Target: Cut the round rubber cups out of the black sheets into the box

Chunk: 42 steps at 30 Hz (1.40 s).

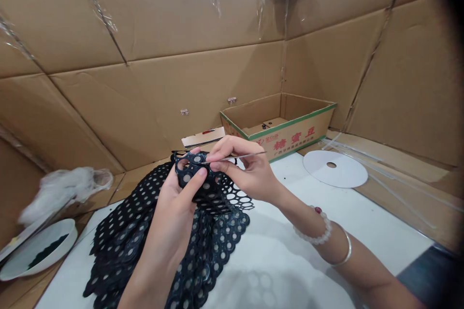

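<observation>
While left hand [177, 212] grips fabric [186, 178], right hand [250, 174] pinching tool [241, 156]

An open, green-edged cardboard box [304, 128] stands beyond the hands [246, 169]; a white disc [344, 173] lies to their right, crumpled plastic [65, 190] left.

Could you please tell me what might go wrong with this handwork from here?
The thin silver metal tool in the right hand ends very near the left hand's thumb, so a slip might prick it. The black scalloped fabric with pale round dots is bunched beneath both hands, and its openwork part might snag on the tool.
</observation>
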{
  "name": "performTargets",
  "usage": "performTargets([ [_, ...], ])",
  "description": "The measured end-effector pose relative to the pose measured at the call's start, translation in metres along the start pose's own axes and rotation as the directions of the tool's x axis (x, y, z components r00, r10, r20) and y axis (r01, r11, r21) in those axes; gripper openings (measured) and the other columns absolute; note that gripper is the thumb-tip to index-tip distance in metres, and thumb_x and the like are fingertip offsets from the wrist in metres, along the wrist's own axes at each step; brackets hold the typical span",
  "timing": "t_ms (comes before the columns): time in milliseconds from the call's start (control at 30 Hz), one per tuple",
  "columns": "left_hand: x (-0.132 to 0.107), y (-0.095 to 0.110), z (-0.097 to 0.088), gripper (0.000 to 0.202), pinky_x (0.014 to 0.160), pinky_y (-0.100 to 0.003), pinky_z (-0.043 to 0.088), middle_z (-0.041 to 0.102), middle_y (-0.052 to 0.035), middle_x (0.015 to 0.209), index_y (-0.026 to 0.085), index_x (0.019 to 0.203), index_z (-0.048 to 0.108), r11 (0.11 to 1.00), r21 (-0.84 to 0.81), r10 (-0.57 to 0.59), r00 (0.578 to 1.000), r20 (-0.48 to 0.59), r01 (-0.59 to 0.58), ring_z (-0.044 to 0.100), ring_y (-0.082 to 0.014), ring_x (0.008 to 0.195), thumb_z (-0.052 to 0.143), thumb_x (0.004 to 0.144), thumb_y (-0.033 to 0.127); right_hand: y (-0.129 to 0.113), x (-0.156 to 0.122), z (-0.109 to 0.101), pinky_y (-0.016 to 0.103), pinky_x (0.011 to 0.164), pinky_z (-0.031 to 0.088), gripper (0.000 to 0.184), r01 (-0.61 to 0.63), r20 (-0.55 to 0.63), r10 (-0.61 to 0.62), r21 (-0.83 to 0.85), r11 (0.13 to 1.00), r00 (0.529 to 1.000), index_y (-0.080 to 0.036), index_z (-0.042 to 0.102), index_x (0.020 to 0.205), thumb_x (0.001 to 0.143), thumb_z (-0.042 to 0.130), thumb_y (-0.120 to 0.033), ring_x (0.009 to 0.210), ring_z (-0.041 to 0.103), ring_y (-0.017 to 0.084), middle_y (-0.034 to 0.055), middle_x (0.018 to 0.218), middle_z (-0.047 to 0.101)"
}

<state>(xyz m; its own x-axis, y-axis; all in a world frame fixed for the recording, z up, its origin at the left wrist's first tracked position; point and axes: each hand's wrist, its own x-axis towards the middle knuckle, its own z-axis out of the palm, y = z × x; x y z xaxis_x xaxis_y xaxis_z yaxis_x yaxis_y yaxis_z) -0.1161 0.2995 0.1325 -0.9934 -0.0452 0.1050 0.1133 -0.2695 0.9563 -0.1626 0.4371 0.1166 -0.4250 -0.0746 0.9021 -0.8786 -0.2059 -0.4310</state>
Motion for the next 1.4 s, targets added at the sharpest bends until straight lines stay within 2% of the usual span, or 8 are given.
performTargets([
  [233,0.002,-0.006,-0.004,0.049,0.111,-0.027,0.041,0.063,0.0009,0.130,0.029,0.128,0.057,0.984,0.112,0.134,0.990,0.038,-0.137,0.053,-0.0175,0.128,0.072,0.082,0.033,-0.002,-0.001,0.002,0.025,0.070,0.052,0.010,0.182,0.008,-0.185,-0.217,0.959,0.983,-0.014,0.061,0.079,0.084,0.060,-0.004,0.077,0.062,0.011,0.0044,0.080,0.065],
  [367,0.003,-0.014,-0.007,0.051,0.111,-0.024,0.038,0.056,0.0008,0.138,0.032,0.135,0.052,0.798,0.407,0.454,0.887,0.078,-0.444,0.050,-0.0163,0.129,0.067,0.086,0.033,0.003,-0.007,0.008,0.029,0.073,0.051,0.013,0.436,0.117,-0.436,-0.470,0.767,0.892,-0.015,0.058,0.080,0.088,0.054,-0.005,0.079,0.057,0.013,0.0055,0.082,0.065],
  [500,0.001,-0.019,-0.003,0.052,0.110,-0.022,0.038,0.054,-0.0001,0.141,0.030,0.136,0.051,0.689,0.495,0.553,0.825,0.116,-0.530,0.050,-0.0155,0.129,0.065,0.086,0.026,0.008,-0.011,0.012,0.031,0.078,0.050,0.015,0.502,0.171,-0.514,-0.602,0.621,0.840,-0.017,0.055,0.078,0.090,0.051,-0.008,0.078,0.054,0.014,0.0041,0.078,0.063],
  [900,-0.005,-0.009,-0.003,0.053,0.109,-0.019,0.038,0.053,0.0023,0.143,0.033,0.137,0.050,0.900,0.320,0.267,0.955,0.130,-0.295,0.045,-0.0145,0.136,0.067,0.086,0.034,0.001,-0.009,0.004,0.031,0.087,0.057,0.011,0.350,0.116,-0.337,-0.480,0.804,0.934,-0.020,0.055,0.094,0.091,0.047,-0.011,0.102,0.067,0.017,0.0091,0.102,0.069],
  [1100,-0.004,-0.011,0.002,0.046,0.104,-0.017,0.043,0.061,0.0030,0.136,0.031,0.130,0.058,0.937,0.297,0.111,0.962,0.248,-0.185,0.053,-0.0130,0.128,0.068,0.085,0.035,-0.005,-0.001,-0.010,0.025,0.067,0.057,0.007,-0.096,-0.135,0.064,-0.243,0.965,0.989,-0.021,0.050,0.087,0.094,0.049,-0.019,0.074,0.069,0.013,0.0014,0.076,0.068],
  [1233,-0.013,-0.008,0.003,0.062,0.099,-0.024,0.050,0.071,-0.0018,0.121,0.032,0.142,0.045,0.966,0.259,-0.069,0.945,0.320,-0.018,0.062,-0.0182,0.118,0.067,0.085,0.036,0.005,0.015,-0.059,0.028,0.063,0.056,0.020,-0.205,-0.440,0.160,-0.056,0.977,0.883,-0.022,0.043,0.087,0.093,0.052,-0.040,0.065,0.066,0.013,-0.0009,0.072,0.062],
  [1367,-0.013,-0.002,-0.002,0.070,0.095,-0.024,0.052,0.075,-0.0043,0.110,0.031,0.148,0.037,0.972,0.237,-0.069,0.955,0.289,-0.001,0.065,-0.0190,0.113,0.067,0.085,0.039,0.021,0.022,-0.108,0.036,0.080,0.056,0.018,-0.082,-0.702,-0.349,-0.501,0.862,0.620,-0.022,0.043,0.094,0.097,0.041,-0.040,0.080,0.068,0.015,0.0037,0.086,0.063],
  [1400,-0.011,-0.001,-0.003,0.072,0.093,-0.022,0.053,0.075,-0.0042,0.109,0.031,0.149,0.035,0.972,0.233,-0.051,0.960,0.275,-0.015,0.066,-0.0181,0.112,0.068,0.085,0.038,0.029,0.021,-0.115,0.039,0.086,0.054,0.018,-0.135,-0.675,-0.378,-0.577,0.805,0.634,-0.021,0.046,0.094,0.096,0.043,-0.039,0.086,0.067,0.017,0.0059,0.091,0.064],
])
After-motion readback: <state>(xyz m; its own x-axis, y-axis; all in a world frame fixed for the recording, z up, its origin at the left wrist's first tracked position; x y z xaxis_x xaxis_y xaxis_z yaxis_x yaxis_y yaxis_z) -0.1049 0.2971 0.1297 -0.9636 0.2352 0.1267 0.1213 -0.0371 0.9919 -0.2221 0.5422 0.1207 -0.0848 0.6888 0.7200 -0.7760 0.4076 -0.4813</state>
